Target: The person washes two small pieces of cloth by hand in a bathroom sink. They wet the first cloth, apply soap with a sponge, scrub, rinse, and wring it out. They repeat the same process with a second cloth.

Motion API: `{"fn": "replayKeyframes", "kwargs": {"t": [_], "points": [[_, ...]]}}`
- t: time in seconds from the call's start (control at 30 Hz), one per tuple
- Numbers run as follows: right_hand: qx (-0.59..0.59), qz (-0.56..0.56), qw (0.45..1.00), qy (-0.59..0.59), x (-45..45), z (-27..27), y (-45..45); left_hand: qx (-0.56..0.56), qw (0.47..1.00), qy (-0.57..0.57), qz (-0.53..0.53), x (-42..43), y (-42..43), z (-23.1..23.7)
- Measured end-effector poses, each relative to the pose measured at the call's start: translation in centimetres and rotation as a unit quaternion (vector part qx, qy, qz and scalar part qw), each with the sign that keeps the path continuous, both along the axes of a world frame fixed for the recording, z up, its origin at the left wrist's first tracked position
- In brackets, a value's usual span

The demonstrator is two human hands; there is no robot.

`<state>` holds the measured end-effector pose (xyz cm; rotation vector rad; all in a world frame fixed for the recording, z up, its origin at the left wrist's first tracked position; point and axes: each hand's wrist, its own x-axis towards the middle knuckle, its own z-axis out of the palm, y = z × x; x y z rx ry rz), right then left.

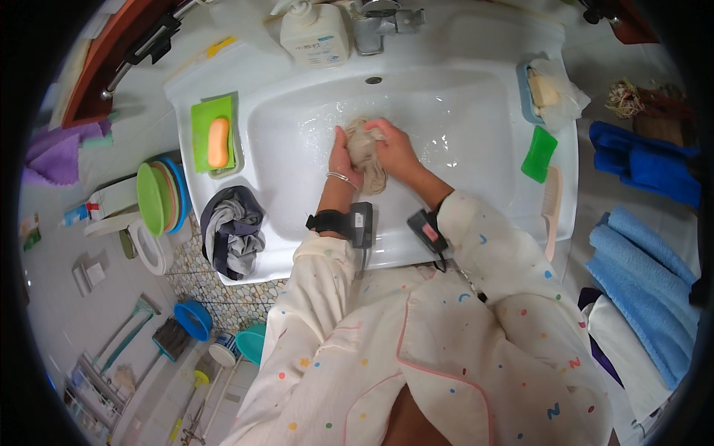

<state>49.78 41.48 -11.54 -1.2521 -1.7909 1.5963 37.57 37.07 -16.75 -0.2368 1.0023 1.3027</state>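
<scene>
Both of my hands hold a bunched beige cloth [365,150] over the basin of a white sink [474,195]. My left hand [341,156] cups it from the left, with a silver bangle at the wrist. From the right, my right hand [397,149] grips its upper part with bent fingers. A loose end of the fabric hangs toward me below the hands. Water droplets glisten on the basin floor around it. The parts of the cloth inside my palms are hidden.
An orange soap bar [218,142] rests on a green sponge cloth [198,128] at the left rim. Below lies bundled grey clothing [234,231]. A pump bottle [315,36] stands beside the faucet [371,33]. Along the right rim are a soap dish [525,92], green soap [539,154] and comb [551,203].
</scene>
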Motion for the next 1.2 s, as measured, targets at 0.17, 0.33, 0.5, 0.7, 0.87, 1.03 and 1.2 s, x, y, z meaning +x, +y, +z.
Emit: {"fn": "replayKeyframes", "kwargs": {"t": [0.17, 0.33, 0.5, 0.7, 0.87, 1.03, 1.2], "points": [[0.241, 0.088, 0.965, -0.056, -2.2, 4.1, -1.3, 0.380, 0.901, -0.206, -0.038, 1.1, 0.4, 0.1], [0.225, 0.088, 0.940, -0.240, 1.6, 0.2, 3.7, -0.025, 0.999, -0.007, -0.032, 2.7, -0.1, 3.4], [0.256, -0.027, 0.885, -0.387, 6.2, -3.5, 6.4, -0.007, 0.999, 0.005, 0.031, -1.6, -0.6, 6.5], [0.383, 0.064, 0.898, -0.207, 1.0, -4.5, 2.8, -0.075, 0.995, 0.068, -0.023, -1.1, -0.9, 3.3], [0.107, 0.069, 0.981, -0.143, 0.4, -2.3, 2.7, 0.030, 0.993, 0.114, 0.004, -2.8, -2.5, 3.7], [0.087, -0.099, 0.980, 0.149, 6.5, 3.7, 6.1, 0.034, 0.986, 0.157, 0.052, -8.5, -5.4, 6.0], [0.113, -0.124, 0.949, -0.267, 9.4, 0.4, 9.9, -0.103, 0.768, 0.620, -0.122, -9.9, -3.9, 1.8]]}}
